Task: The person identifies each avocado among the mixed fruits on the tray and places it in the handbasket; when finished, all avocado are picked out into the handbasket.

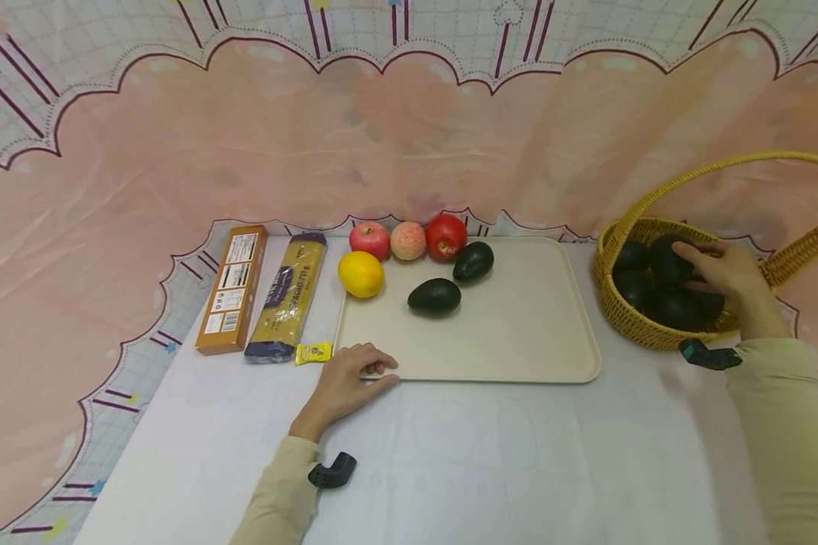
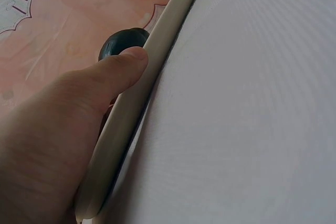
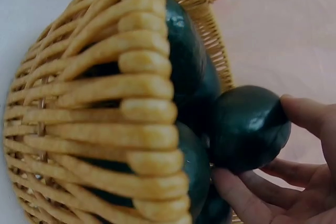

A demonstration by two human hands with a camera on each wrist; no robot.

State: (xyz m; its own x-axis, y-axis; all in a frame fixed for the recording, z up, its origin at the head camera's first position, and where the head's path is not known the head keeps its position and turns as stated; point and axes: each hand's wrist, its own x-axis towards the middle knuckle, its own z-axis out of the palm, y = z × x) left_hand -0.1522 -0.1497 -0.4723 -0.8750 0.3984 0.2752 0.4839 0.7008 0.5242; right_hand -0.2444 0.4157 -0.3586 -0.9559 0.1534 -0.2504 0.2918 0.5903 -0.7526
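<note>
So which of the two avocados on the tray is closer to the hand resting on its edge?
The front avocado, lying nearer the tray's middle, is closer to the left hand; the other avocado sits farther back beside the red fruit.

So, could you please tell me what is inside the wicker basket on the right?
The basket holds several dark avocados, and the right hand grips one avocado among them. How many lie underneath cannot be seen; hand and upper fruit cover them.

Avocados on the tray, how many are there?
2. One avocado lies near the middle of the tray; the other avocado sits behind it, beside the red fruit. More are in the basket, where the right hand grips one.
</note>
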